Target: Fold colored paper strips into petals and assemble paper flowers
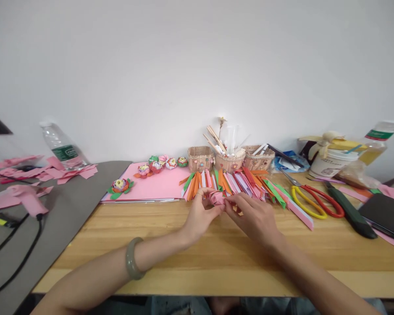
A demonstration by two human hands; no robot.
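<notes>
A small pink folded-paper flower (217,198) is held just above the wooden table, near the middle of the view. My left hand (198,216) pinches it from the left between thumb and fingers. From the other side, the fingertips of my right hand (254,216) are closed on its right edge. Parts of the flower are hidden behind my fingers. Right behind both hands lies a row of folded paper strips (246,181) in orange, pink, green and white.
Finished paper flowers (156,166) sit on pink paper sheets (157,188) at the left. Behind stand small woven baskets (200,159) with sticks. To the right are scissors (307,203), a green-handled cutter (351,212), a phone (385,216) and a white tub (330,164). A bottle (64,146) stands left.
</notes>
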